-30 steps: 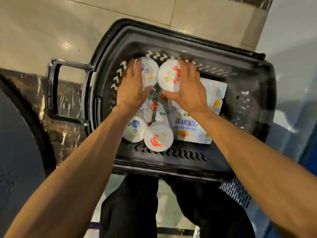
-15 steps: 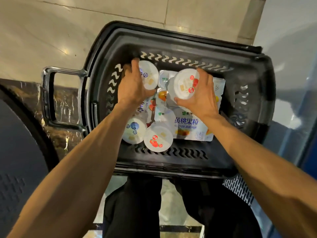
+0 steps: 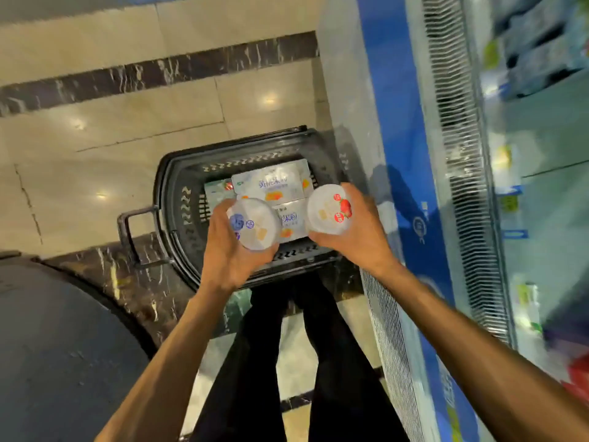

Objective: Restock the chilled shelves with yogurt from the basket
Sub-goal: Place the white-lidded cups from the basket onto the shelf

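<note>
Both hands were clamped on yogurt. The left hand (image 3: pixel 229 253) had its fingers curled round a blueberry-lidded yogurt cup (image 3: pixel 255 223), and the right hand (image 3: pixel 360 231) gripped a strawberry-lidded yogurt cup (image 3: pixel 328 208). Both cups were held lid-up above the black shopping basket (image 3: pixel 178 218), which stood on the tiled floor (image 3: pixel 127 106) just beyond the person's feet. In the basket lay flat yellow-peach yogurt multipacks (image 3: pixel 271 183), partly hidden behind the cups, so there was clearly more to restock.

The chilled cabinet (image 3: pixel 398 138) ran along the 3 o'clock side, its blue front close beside the basket, a metal vent grille (image 3: pixel 455 138) above that, and the shelves (image 3: pixel 541 74) further out toward 2 o'clock (too blurred to tell which row held yogurt).

The step in hand looked like the carry from basket to shelf. The risks from here:

- Each cup was gripped low on its body in one hand, so a fast swing toward 3 o'clock could let it slip or tip.
- A cup could knock the cabinet's front edge or the grille on the way up and dent or split its foil lid.
- With both hands full, neither could clear space on the shelf, so a cup might be set askew or in the wrong flavour row.
- The basket handle (image 3: pixel 127 234), at the basket's 9 o'clock side near the feet, could trip the person.
</note>
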